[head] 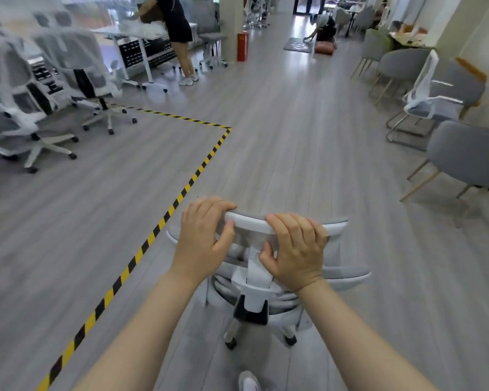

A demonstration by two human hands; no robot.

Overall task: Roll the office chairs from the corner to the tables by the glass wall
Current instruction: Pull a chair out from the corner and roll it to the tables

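A white and grey office chair (256,280) stands right in front of me on the grey floor, its back towards me. My left hand (205,235) grips the left end of its headrest (247,222), fingers curled over the top. My right hand (295,246) grips the headrest's right part in the same way. Its castors (231,344) show below the seat. Several plastic-wrapped office chairs (76,71) stand at the far left. White tables (130,33) stand behind them by a glass wall.
Yellow-black floor tape (181,193) marks a zone on the left. A person (178,32) stands at the tables; another crouches far down the aisle (325,29). Grey lounge chairs (469,159) line the right. A red extinguisher (242,46) stands by a pillar.
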